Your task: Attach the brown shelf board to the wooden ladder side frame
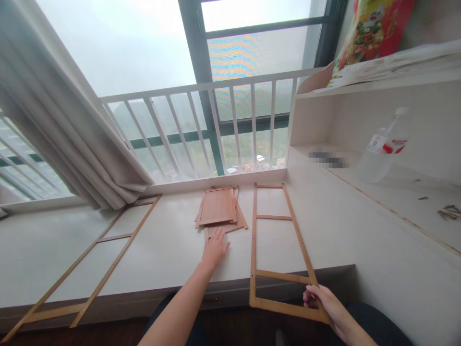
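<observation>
My left hand (215,247) lies flat, fingers apart, on the near edge of a stack of thin wooden panels (218,206) on the white window ledge (169,250). My right hand (321,300) grips the near right corner of a ladder-like wooden frame (273,217) that lies on the ledge and sticks out past its front edge. A second wooden frame (108,252) of the same kind lies slanted on the left part of the ledge, away from both hands.
A white railing (201,129) and a window stand behind the ledge. A curtain (68,144) hangs at the left. White shelves (360,168) at the right hold a clear plastic bottle (382,151), and a colourful bag (374,29) sits on top.
</observation>
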### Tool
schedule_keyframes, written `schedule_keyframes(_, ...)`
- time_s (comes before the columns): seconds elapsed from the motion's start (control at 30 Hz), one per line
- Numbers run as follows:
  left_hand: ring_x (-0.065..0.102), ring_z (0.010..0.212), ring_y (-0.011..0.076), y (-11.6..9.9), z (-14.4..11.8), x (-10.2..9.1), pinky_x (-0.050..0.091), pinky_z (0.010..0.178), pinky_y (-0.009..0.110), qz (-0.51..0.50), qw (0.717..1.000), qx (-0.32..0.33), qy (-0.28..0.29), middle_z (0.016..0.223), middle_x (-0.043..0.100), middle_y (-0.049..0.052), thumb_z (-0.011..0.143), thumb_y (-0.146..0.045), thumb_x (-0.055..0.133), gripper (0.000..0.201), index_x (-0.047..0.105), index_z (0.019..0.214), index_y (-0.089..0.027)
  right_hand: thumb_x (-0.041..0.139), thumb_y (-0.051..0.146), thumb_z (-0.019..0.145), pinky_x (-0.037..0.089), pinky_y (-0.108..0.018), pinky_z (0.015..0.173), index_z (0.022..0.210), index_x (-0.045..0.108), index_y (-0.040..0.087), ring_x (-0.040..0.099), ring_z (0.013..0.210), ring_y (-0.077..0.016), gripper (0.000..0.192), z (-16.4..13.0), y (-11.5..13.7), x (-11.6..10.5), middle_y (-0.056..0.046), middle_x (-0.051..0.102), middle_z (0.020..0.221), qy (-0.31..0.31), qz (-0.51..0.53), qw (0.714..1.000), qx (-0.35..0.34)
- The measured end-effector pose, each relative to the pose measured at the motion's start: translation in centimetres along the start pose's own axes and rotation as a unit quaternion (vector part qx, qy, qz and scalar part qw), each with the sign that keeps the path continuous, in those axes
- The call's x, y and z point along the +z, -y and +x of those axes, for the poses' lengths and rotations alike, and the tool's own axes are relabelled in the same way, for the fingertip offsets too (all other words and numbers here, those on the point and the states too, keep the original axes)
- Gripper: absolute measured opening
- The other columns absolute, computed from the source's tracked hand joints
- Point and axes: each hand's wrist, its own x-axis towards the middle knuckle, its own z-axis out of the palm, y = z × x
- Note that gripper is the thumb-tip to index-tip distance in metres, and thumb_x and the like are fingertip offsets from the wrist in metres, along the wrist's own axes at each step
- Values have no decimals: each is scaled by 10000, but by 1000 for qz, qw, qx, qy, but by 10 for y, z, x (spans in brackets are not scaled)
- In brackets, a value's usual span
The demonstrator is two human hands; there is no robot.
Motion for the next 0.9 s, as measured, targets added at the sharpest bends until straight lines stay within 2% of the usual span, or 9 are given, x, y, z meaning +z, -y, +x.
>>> schedule_keyframes(0.07,362,1527,367,15,6,2,340,1220,608,17,1000,-7,14,1619,434,150,971,-381,532,606,460,1542,-191,827,535,568,504,-312,700,643,448,205,673,626,-187,508,-1,2,-1,-26,693,661,-23,14,1000,0)
schedule_keyframes(0.2,389,1512,349,44,3,0,377,1209,558,39,999,-3,13,1614,441,149,1007,-421,456,585,455,1550,-202,817,554,559,504,-316,693,644,440,210,677,619,-192,517,-5,5,2,-30,690,653,-34,4,999,-3)
schedule_keyframes(0.33,438,1479,321,75,-15,-8,397,1208,526,47,999,5,10,1584,489,125,1008,-429,454,541,521,1506,-230,790,578,549,493,-324,681,619,425,211,665,598,-194,522,-5,2,3,-47,690,655,-26,-32,999,-5)
schedule_keyframes(0.5,443,1476,306,127,-45,-25,398,1220,513,49,999,-13,4,1561,522,97,1018,-411,415,505,565,1475,-256,756,597,547,481,-334,675,585,406,217,645,601,-196,518,4,-6,-3,-63,676,653,-19,-57,998,-15)
schedule_keyframes(0.57,442,1481,281,149,-55,-33,383,1240,478,48,999,-20,12,1559,527,76,1023,-382,386,495,578,1465,-270,736,614,581,466,-325,666,577,406,218,604,588,-176,515,6,-10,-5,-43,630,602,-11,-78,996,-32)
schedule_keyframes(0.7,468,1468,252,191,-71,-48,377,1252,413,48,997,-44,40,1574,514,63,1010,-362,373,517,576,1471,-248,704,717,599,416,-315,617,537,377,232,442,505,-124,589,11,-15,-8,16,444,467,2,-134,990,-47)
schedule_keyframes(0.77,446,1487,258,209,-79,-55,367,1258,411,52,996,-58,48,1601,481,69,991,-358,400,536,553,1490,-236,680,780,602,413,-325,624,523,388,234,417,500,-119,625,12,-16,-7,16,427,463,-6,-167,984,-56)
schedule_keyframes(0.9,445,1490,250,238,-90,-66,363,1256,403,70,991,-101,53,1590,492,86,974,-291,373,559,537,1502,-206,652,859,591,455,-349,706,518,455,213,550,575,-172,679,11,-17,-4,-20,503,511,-4,-189,979,-74)
